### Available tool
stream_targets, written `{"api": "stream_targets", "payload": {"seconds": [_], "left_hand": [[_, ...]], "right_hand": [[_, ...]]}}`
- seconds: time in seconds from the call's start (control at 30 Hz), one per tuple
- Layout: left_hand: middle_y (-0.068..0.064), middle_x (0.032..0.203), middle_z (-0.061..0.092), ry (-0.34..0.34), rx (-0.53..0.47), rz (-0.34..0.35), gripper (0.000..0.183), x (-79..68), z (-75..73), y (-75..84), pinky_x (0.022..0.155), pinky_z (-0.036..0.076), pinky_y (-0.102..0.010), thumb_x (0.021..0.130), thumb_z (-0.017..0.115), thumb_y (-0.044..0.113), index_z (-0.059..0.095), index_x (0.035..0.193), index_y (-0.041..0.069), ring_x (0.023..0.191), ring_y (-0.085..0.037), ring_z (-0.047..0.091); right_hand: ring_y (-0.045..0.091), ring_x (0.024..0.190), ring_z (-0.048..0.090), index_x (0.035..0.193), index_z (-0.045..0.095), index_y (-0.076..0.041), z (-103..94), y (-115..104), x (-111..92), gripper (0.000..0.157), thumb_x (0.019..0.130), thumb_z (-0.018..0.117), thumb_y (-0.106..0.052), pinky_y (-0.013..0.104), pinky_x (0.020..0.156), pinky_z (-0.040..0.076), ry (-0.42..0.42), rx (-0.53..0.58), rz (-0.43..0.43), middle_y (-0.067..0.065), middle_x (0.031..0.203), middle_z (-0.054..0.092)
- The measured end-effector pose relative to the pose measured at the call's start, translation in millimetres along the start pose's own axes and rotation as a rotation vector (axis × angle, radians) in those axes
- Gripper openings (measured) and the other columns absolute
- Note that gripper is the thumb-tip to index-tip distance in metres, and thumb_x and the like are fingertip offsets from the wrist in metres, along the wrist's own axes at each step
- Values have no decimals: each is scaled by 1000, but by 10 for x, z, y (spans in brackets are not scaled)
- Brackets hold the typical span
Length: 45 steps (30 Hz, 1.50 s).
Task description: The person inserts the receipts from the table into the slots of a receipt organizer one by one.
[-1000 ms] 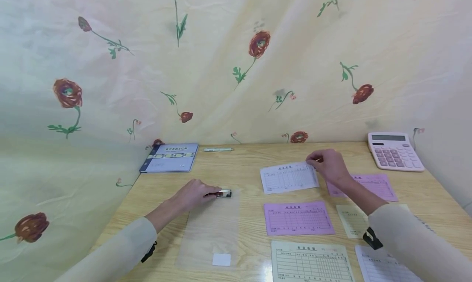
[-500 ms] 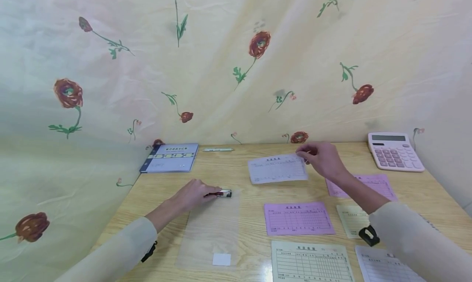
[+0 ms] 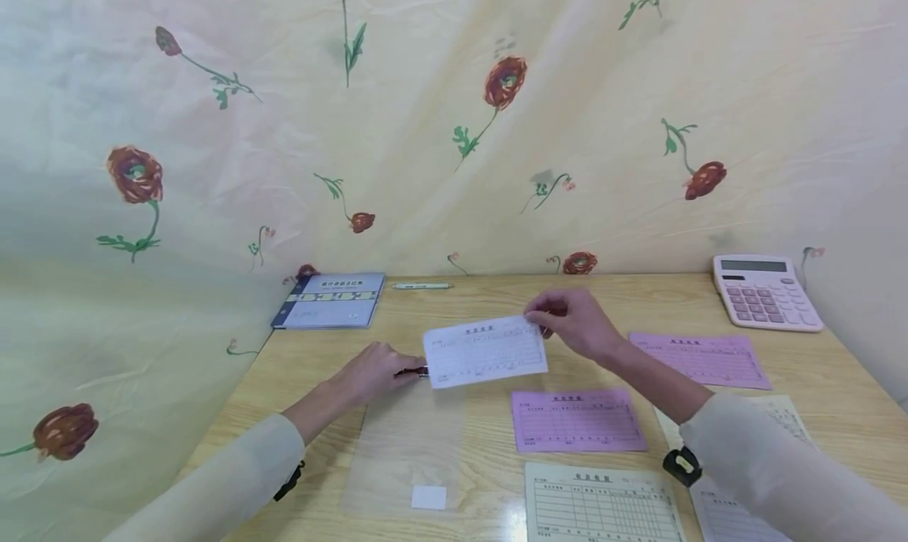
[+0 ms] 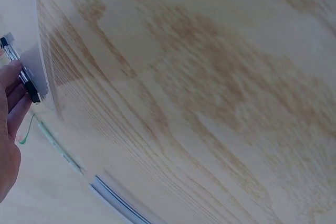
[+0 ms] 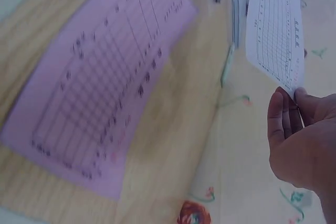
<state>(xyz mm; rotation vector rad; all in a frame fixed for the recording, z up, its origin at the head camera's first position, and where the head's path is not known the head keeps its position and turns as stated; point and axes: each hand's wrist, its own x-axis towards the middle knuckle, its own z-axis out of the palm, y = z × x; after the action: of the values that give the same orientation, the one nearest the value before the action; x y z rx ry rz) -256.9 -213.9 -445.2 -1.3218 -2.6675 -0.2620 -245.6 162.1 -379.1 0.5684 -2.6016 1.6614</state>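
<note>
My left hand (image 3: 372, 373) grips the metal clip (image 4: 26, 80) at the top of a clear clipboard (image 3: 411, 447) lying on the table. A small white label (image 3: 429, 497) shows near the clipboard's bottom. Between thumb and fingers, my right hand (image 3: 582, 321) pinches the right-hand corner of a white receipt slip (image 3: 489, 353). This printed slip is held up above the table, and its left end overlaps the clip and the clipboard's top in the head view. Below my right hand lies a purple slip (image 3: 578, 420).
Another purple slip (image 3: 698, 359) and a pale green slip (image 3: 603, 503) lie at the right, with more slips partly under my right sleeve. A calculator (image 3: 769, 290) sits back right. A blue notebook (image 3: 329, 302) and a pen (image 3: 422, 285) lie along the back edge.
My right hand has carried the white slip leftward, from above the purple slips to the clipboard's clip. The left hand has stayed at the clip.
</note>
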Motion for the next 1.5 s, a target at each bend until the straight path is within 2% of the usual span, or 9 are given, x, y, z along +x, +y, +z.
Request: {"api": "stream_targets", "payload": {"seconds": [0.07, 0.13, 0.3, 0.43, 0.53, 0.77, 0.97, 1.17, 1.5], "left_hand": [[-9, 98, 81, -9, -3, -26, 22, -4, -3, -4, 53, 43, -9, 96, 81, 10, 81, 118, 6, 59, 0, 59], [-11, 100, 81, -14, -23, -38, 23, -9, -11, -3, 53, 46, -10, 96, 80, 7, 80, 119, 5, 58, -1, 60], [-8, 112, 79, -23, -69, -22, 27, -8, -27, -21, 62, 54, -12, 94, 81, 6, 80, 121, 8, 73, -9, 75], [-7, 114, 79, -31, -90, -20, 27, 5, -34, -46, 61, 52, -11, 95, 82, 10, 80, 122, 9, 76, -6, 73], [-7, 116, 78, -36, -100, -22, 27, 12, -39, -55, 59, 50, -11, 95, 82, 11, 80, 122, 10, 78, -4, 72], [-7, 115, 78, -44, -100, -23, 27, 22, -51, -43, 59, 50, -11, 96, 81, 11, 79, 123, 9, 75, -5, 73], [-4, 118, 78, -112, -118, -63, 26, 59, -108, -23, 59, 51, -13, 99, 78, 12, 79, 125, 11, 77, -2, 70], [-3, 115, 79, -170, -130, -64, 26, 116, -167, -19, 66, 54, -14, 100, 77, 12, 79, 126, 11, 86, -8, 75], [-3, 113, 79, -103, -165, -75, 28, 80, -124, -64, 64, 55, -15, 96, 82, 11, 80, 124, 11, 87, -8, 75]], "right_hand": [[22, 78, 69, 107, 75, 7, 123, -21, -10, 10, 100, 71, 1, 29, 69, 61, -45, 20, 31, 14, 95, 76], [23, 78, 68, 106, 76, 4, 243, -39, -21, 9, 100, 71, 0, 33, 70, 62, -94, 32, 44, 12, 95, 76], [23, 78, 68, 105, 77, 0, 515, -55, -44, 8, 99, 72, 0, 40, 69, 63, -224, 38, 41, 8, 95, 75], [22, 79, 68, 102, 79, -2, 698, -57, -59, 7, 98, 73, -1, 36, 66, 62, -300, 17, 29, 5, 94, 74], [20, 80, 67, 99, 79, -4, 824, -63, -60, 8, 98, 73, 1, 31, 64, 59, -322, 8, 37, 4, 93, 74], [20, 77, 68, 95, 80, -4, 1061, -60, -5, 10, 95, 74, 4, 30, 63, 60, -271, -5, 97, 5, 88, 73], [20, 72, 71, 98, 80, 2, 1195, -49, 51, 6, 94, 76, 5, 32, 63, 64, -221, 21, 171, 9, 86, 76], [19, 70, 72, 97, 81, 1, 1276, -53, 98, 7, 94, 76, 4, 30, 63, 63, -175, 0, 257, 7, 86, 76], [18, 67, 71, 94, 81, 1, 1351, -5, 154, 5, 94, 76, 5, 30, 62, 63, -158, -27, 272, 8, 83, 75]]}}
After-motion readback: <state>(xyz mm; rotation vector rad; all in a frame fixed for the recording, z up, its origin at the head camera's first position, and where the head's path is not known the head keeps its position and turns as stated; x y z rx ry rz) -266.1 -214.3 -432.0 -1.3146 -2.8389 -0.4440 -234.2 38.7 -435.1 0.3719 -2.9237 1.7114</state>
